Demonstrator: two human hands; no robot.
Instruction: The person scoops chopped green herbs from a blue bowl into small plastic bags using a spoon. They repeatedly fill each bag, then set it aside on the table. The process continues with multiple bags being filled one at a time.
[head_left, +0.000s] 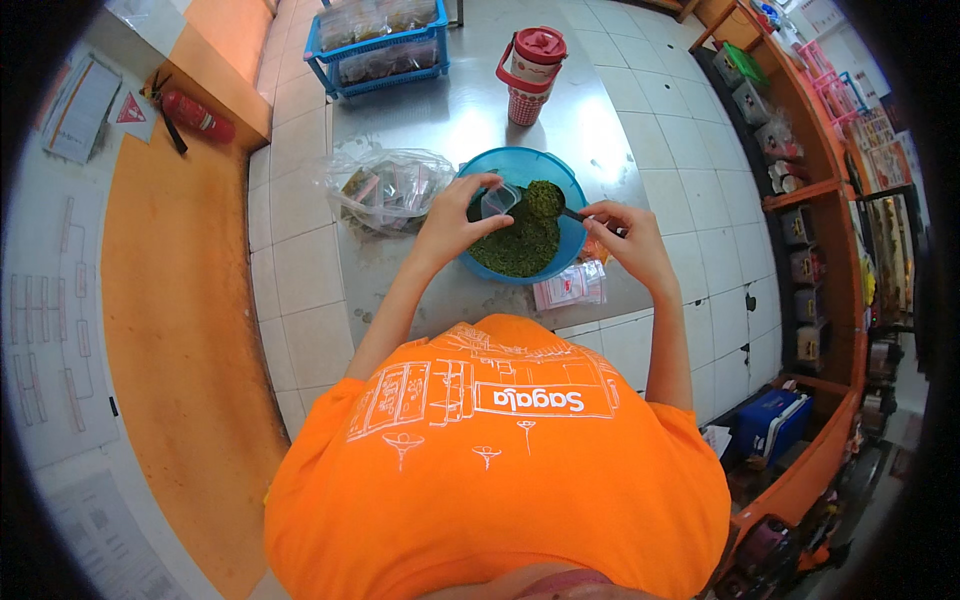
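Note:
A blue plastic bowl (574, 247) stands on the steel table, partly filled with chopped green herbs (517, 251). My left hand (461, 214) holds a small clear plastic container (500, 200) over the bowl, thumb and fingers on either side of it. In my right hand (626, 236) is the handle of a black spoon (571, 214). Its rounded end carries a heap of the green herbs (544, 198), right of the small container and above the bowl. What the small container holds is hard to make out.
Left of the bowl lies a clear plastic bag (397, 187) of filled packets. Small zip bags (570, 286) lie at the bowl's near right. A red-lidded tumbler (534, 75) and a blue two-tier rack (379, 49) stand farther back on the steel table (397, 292). Orange shelves (814, 191) line the right.

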